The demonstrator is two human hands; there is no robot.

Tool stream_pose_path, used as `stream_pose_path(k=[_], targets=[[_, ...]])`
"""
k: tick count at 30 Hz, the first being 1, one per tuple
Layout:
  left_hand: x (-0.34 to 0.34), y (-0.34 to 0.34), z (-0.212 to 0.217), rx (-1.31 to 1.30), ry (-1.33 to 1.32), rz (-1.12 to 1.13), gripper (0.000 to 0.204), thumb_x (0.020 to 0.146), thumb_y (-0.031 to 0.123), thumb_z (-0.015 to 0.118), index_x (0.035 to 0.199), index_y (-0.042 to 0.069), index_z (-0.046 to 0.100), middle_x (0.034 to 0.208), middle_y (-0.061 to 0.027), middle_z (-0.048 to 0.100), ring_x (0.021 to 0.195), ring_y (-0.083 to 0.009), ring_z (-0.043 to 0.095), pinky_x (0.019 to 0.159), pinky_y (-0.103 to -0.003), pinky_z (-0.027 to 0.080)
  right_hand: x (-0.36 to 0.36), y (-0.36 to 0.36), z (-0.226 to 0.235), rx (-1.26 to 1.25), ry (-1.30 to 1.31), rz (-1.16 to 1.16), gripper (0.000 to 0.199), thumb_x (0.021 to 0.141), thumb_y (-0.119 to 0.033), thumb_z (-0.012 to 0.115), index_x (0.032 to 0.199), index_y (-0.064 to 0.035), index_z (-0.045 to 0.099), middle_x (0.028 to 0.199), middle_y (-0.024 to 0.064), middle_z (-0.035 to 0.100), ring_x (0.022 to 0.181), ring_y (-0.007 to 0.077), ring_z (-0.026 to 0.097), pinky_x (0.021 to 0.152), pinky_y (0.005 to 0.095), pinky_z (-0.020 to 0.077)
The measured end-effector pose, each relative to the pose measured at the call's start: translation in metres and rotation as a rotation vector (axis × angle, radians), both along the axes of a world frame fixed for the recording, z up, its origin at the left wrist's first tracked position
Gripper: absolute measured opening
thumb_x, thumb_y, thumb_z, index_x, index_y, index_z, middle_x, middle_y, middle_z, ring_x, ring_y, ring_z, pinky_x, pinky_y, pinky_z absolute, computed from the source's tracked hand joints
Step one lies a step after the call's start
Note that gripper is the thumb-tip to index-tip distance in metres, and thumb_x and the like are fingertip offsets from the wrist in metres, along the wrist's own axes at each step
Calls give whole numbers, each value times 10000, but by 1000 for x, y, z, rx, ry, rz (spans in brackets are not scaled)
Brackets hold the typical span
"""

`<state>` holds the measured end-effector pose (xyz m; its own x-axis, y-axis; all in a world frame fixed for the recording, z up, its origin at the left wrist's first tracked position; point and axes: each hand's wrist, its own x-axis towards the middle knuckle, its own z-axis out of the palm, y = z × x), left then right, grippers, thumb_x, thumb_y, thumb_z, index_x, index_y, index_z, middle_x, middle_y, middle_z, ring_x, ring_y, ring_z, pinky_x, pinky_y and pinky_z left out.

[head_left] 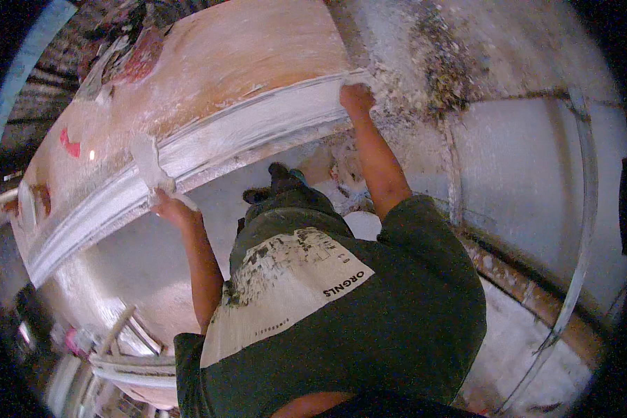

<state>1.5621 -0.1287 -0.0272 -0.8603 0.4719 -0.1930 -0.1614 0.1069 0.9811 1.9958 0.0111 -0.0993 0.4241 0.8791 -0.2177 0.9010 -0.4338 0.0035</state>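
A long white plaster moulding (258,120) with ridges along its length runs along the near edge of a tan worktable (258,45). My left hand (174,207) is at the near edge, closed on an irregular white plaster-coated piece (148,159) that lies across the moulding. Its exact kind does not show. At the moulding's right end, my right hand (357,99) is curled into a fist against the white surface. Whatever its fingers hold, if anything, is hidden.
Crumbly debris (439,63) lies beyond the table's right end. A red scrap (70,143) sits on the table at left, with dark, crumpled material (129,52) at the far edge. A pale metal frame (584,209) stands at right. A white round thing (362,225) is near my legs.
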Motion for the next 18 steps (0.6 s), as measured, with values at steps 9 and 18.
stream_pose_path(k=[9, 18], targets=[[-3, -31, -16, -125, -135, 142, 719, 874, 347, 510, 1367, -37, 155, 1365, -207, 313, 1225, -294, 337, 1013, -359, 255, -83, -94, -58, -11, -124, 475, 399, 828, -234, 492, 1127, 25, 542, 1178, 321, 467, 1109, 410, 469, 909, 452, 411], [-72, -23, -43, 237, -311, -19, 544, 875, 254, 511, 1318, 35, 283, 1184, -181, 491, 1091, -260, 466, 927, -339, 345, -326, -21, 44, 334, 1350, 708, 410, 858, -127, 526, 1220, 34, 419, 1210, 208, 479, 1126, 264, 469, 946, 376, 376]])
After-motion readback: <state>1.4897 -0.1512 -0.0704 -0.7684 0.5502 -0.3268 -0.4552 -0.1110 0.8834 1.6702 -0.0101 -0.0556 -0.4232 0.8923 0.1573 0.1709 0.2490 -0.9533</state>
